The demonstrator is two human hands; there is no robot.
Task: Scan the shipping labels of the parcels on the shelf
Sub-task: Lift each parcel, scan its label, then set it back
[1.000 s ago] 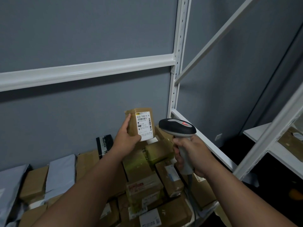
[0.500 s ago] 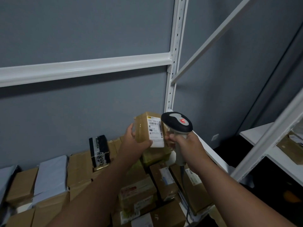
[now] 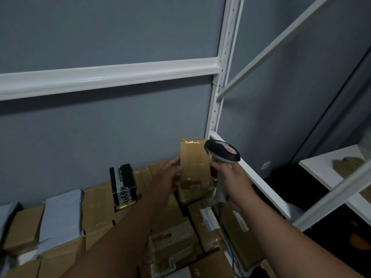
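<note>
My left hand (image 3: 167, 175), fingers pinching the box (image 3: 194, 163), has turned its label away beside the scanner (image 3: 222, 152) gripped in my right hand (image 3: 233, 182); scan probably done.

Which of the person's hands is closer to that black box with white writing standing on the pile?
Left. The left hand holds a taped brown parcel just right of the black box; the right hand, gripping the scanner, is farther right.

Grey wall (image 3: 112, 29) behind. White rack: upright (image 3: 224, 63), crossbeam (image 3: 108, 74), diagonal brace (image 3: 285, 41). Second white shelf (image 3: 321, 171) at right. Dark floor (image 3: 329, 243) below. Light dim.
</note>
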